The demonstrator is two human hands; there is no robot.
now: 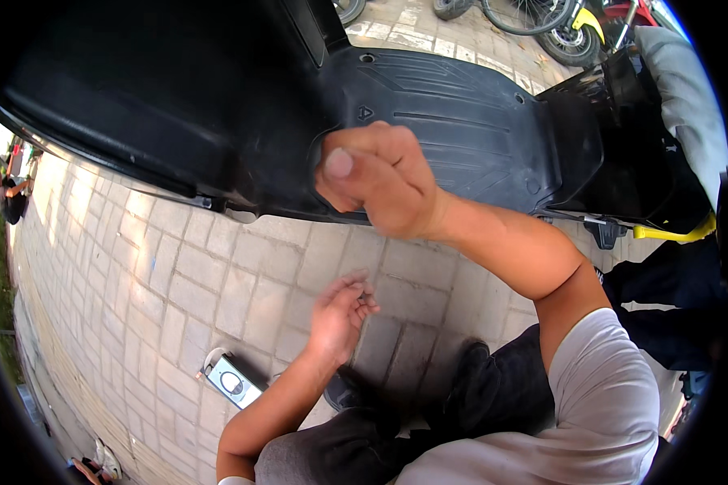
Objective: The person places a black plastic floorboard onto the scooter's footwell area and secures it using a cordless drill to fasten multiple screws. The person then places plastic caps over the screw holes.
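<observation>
A black electric scooter lies across the upper half of the view, with its ribbed footboard [477, 145] in the middle and its bulky black seat section [154, 97] to the left. My right hand [384, 178] is raised in front of the footboard's left end, its fingers curled into a fist with the thumb folded over. Whatever it holds, if anything, is hidden inside. Lower down, my left hand [344, 315] hovers over the paving, fingers loosely bent and apart, with nothing visible in them. A light-blue and white box [233, 381] with a round picture sits on the ground left of my left forearm.
Grey paving bricks [194, 275] cover the ground. At the right, grey cloth [679, 97] hangs over the scooter's front, above a yellow bar [675, 231]. Dark trouser legs [663, 307] show below it. Other parked two-wheelers [570, 36] stand beyond the scooter.
</observation>
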